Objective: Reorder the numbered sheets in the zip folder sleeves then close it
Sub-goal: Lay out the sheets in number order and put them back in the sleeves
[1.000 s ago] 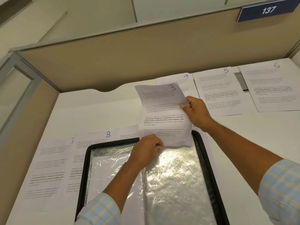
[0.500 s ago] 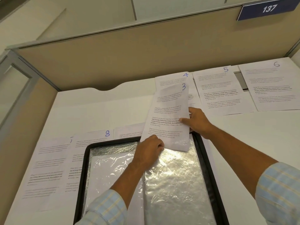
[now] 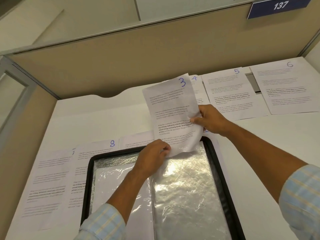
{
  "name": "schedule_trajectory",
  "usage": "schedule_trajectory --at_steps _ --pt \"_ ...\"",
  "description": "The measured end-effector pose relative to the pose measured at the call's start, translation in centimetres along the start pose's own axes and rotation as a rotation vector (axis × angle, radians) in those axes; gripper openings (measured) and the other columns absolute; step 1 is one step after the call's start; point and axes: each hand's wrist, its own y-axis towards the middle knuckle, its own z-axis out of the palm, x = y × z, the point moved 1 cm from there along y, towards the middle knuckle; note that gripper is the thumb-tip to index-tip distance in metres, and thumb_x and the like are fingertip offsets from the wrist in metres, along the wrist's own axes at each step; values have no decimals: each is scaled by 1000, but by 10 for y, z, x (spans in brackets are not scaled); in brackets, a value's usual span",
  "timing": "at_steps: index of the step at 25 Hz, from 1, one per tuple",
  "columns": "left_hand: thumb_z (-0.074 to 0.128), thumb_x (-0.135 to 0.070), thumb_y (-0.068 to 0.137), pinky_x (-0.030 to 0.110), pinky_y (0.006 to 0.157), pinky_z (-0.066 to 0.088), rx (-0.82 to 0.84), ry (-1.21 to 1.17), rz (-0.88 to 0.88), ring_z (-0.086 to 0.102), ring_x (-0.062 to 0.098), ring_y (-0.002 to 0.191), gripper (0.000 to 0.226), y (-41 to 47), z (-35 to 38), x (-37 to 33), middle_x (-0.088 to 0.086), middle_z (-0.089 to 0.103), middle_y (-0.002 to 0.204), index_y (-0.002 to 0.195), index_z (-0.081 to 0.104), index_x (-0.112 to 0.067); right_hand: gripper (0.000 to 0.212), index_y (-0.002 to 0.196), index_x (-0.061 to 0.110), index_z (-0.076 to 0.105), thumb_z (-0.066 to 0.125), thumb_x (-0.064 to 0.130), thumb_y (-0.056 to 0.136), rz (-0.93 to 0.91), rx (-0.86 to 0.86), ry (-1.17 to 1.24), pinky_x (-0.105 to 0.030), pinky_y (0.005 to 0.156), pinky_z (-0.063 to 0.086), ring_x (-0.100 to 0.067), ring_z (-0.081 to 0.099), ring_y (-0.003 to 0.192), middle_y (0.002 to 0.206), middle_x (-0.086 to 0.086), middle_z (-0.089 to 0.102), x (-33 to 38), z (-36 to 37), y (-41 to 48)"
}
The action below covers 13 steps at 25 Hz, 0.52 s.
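Above the open zip folder [image 3: 223, 170] on the table [image 3: 97, 122], sheet 3 [image 3: 173, 111] stands tilted; the left hand [image 3: 152, 158] pinches its bottom corner. The right hand [image 3: 209, 118] grips its right edge.

"137" is read in white on a blue plate [image 3: 278, 6] at the partition top. A handwritten blue "3" is noted at the top right corner of the raised sheet [image 3: 173, 108]. In its bold print, "Defined by a slower pace" and "around strong community bonds" are made out (the lighter lines are only partly legible). Blue handwritten numerals are likewise recorded on the flat sheets: sheet 4 [image 3: 199, 90], sheet 5 [image 3: 228, 94], sheet 6 [image 3: 285, 87], sheet 8 [image 3: 97, 153] and sheet 7 [image 3: 50, 179] (numeral at the edge, small).
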Motion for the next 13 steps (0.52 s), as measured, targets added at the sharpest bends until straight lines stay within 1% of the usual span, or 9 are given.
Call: schedule_trajectory --at_steps 2,6,9,11,13 --pt "63 -19 99 36 88 56 -18 -33 -15 63 1 97 15 3 -3 4 -19 69 102 101 72 -30 36 131 12 66 71 9 96 -32 34 -26 -40 79 66 -17 70 107 125 -1 70 5 2 3" --pt "64 -21 99 36 85 57 -20 -49 22 64 0 94 13 1 -4 2 -20 71 100 102 73 -30 35 131 13 67 72 11 96 -24 101 32 -41 74 66 -18 74 102 122 0 72 9 23 2" --pt "64 -24 99 38 85 56 -18 -26 57 63 1 93 11 1 2 -6 -19 70 100 103 73 -29 35 128 14 67 74 9 94 52 171 118 -42 72 66 -20 77 96 118 0 75 7 28 -1" --pt "66 -29 98 39 85 56 -68 -14 53 63 3 94 8 1 7 -5 -17 69 100 102 72 -30 34 125 15 69 77 8 92 88 242 124 -45 75 66 -21 78 95 115 -2 77 4 23 -3" --pt "67 -38 96 37 86 56 -67 -31 62 63 1 96 12 2 10 -6 -18 68 102 105 72 -31 32 121 15 71 79 9 91 86 227 102 -46 80 65 -19 77 97 114 -1 77 -1 20 -6"
